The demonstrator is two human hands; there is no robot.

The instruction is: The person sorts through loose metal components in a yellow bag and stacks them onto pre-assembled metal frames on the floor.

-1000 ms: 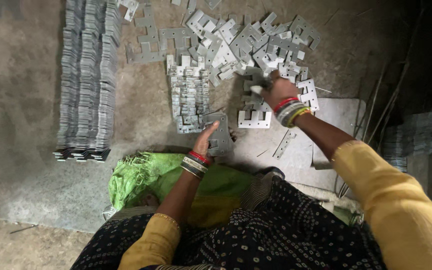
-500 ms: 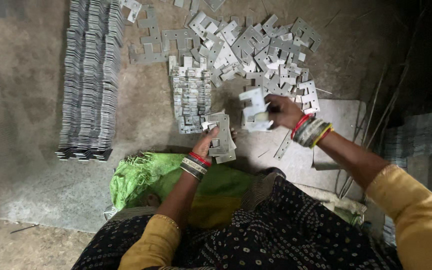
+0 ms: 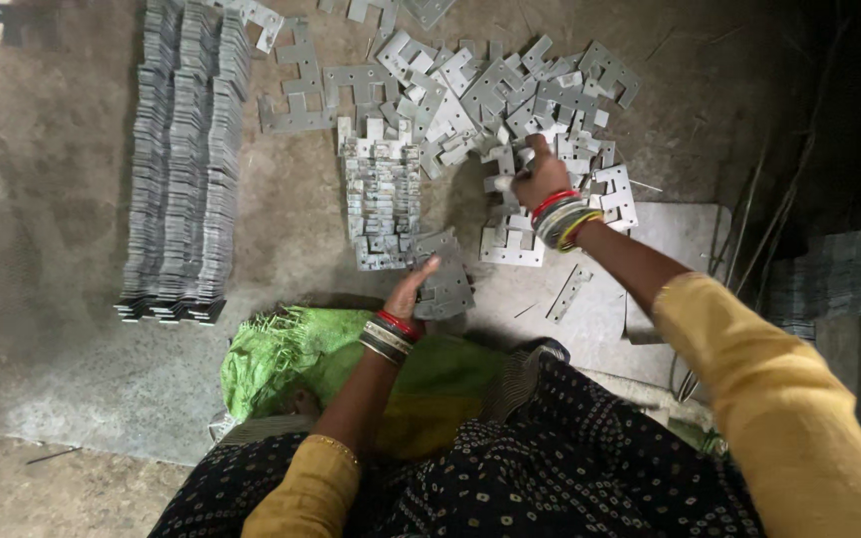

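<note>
Taking the short grey stack of notched metal plates (image 3: 381,204) as landmark: far to its left stand long rows of stacked plates (image 3: 183,169). At its near right corner the left hand (image 3: 413,289) grips a small bundle of plates (image 3: 443,279). Further right, the right hand (image 3: 540,179) (fingers seemingly pinching one piece) reaches into the loose heap of grey plates (image 3: 510,90), nearer it than the left.

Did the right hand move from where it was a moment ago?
Yes. The right hand went back up into the loose pile of metal plates, away from the flat sheet it was beside half a second ago.
</note>
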